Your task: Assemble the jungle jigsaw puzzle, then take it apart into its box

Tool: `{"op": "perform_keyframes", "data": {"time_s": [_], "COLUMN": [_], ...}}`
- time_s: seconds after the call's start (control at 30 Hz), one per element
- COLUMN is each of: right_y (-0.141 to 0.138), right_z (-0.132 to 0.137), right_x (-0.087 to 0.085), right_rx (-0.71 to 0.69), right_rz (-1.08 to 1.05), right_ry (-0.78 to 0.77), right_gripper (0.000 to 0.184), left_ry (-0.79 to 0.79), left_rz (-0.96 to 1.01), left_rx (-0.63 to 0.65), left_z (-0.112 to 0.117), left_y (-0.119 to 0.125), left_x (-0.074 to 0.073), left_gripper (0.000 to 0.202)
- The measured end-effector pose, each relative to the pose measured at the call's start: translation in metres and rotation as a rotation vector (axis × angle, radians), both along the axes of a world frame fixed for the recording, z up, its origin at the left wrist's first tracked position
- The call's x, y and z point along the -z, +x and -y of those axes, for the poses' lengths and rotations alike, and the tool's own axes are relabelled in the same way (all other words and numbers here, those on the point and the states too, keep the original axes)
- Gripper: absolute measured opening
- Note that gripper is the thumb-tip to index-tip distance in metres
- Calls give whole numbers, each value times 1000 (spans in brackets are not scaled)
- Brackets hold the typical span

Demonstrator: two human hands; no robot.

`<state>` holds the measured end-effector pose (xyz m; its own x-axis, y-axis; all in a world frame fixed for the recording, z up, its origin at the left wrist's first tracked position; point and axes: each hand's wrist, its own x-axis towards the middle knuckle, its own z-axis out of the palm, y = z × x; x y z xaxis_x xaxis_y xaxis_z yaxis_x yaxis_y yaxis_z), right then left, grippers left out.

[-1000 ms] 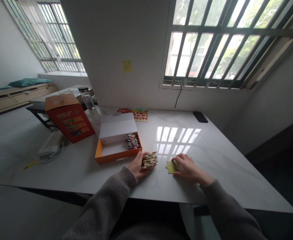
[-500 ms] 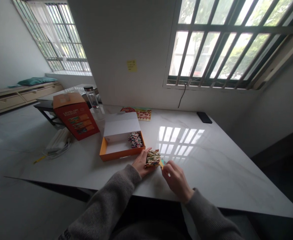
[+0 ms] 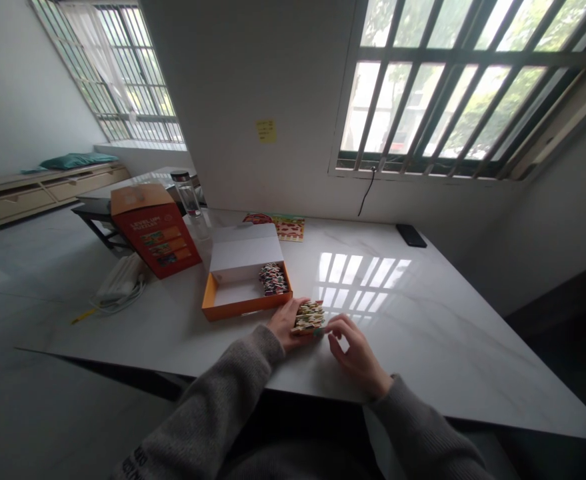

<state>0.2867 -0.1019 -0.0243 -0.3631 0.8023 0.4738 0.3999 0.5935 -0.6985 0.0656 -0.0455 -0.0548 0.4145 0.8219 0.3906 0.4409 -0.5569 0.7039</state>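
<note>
My left hand (image 3: 285, 321) is closed around a stack of colourful puzzle pieces (image 3: 309, 316) resting on the white table (image 3: 423, 320). My right hand (image 3: 353, 348) is just right of the stack, its fingertips pinched against the stack's right end; what they pinch is hidden. Behind the stack lies an open orange box (image 3: 245, 293) with a white lid flap and a second bundle of puzzle pieces (image 3: 271, 278) inside it.
A red-orange carton (image 3: 153, 231) stands at the left, with a clear bottle (image 3: 187, 195) behind it. A printed puzzle sheet (image 3: 280, 227) and a black phone (image 3: 411, 235) lie near the wall. White cable bundle (image 3: 120, 283) rests at the table's left edge.
My right hand moved left from a green piece on the table to the stack, carrying the piece against the stack's right end. The left hand kept holding the stack.
</note>
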Motion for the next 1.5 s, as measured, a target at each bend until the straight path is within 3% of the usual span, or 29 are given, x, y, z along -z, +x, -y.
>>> {"op": "perform_keyframes", "data": {"time_s": [0.03,0.1,0.2,0.33,0.57,0.7,0.83,0.93,1.0,1.1,1.2,1.37,1.5], "right_y": [3,7,4,-8,-7,-13,-41,-62,-70,-74,-74,-80,-92], "right_z": [-4,-11,-20,-29,-46,-43,-44,-57,-69,-85,-93,-92,-92], "right_x": [2,6,8,5,5,-5,-37,-56,-55,-39,-21,-11,-8], "right_rx": [60,96,-23,-185,-247,-278,-284,-264,-171,-28,18,-11,-59], "right_rz": [20,95,191,207,138,101,23,-54,-104,-157,-166,-135,-162], "right_ry": [13,7,-63,-155,-165,-118,-49,23,54,72,62,16,-91], "right_gripper": [23,53,90,102,87,83,81,74,61,44,39,39,44], "left_ry": [-3,-6,4,-1,-30,44,87,-3,-116,-307,-368,-324,-296], "left_rz": [20,55,100,126,92,82,94,149,145,70,-75,-278,-342], "left_rx": [25,86,144,136,66,35,28,-149,-189,-116,-131,-172,-213], "left_z": [-2,-5,-4,3,5,17,21,0,-23,-57,-74,-76,-78], "left_y": [0,-3,-10,-18,-9,-15,-57,-107,-138,-167,-171,-163,-159], "left_x": [0,2,5,6,-2,-18,-57,-85,-95,-93,-81,-68,-60], "left_gripper": [83,93,112,109,95,90,77,80,80,82,82,74,95]}}
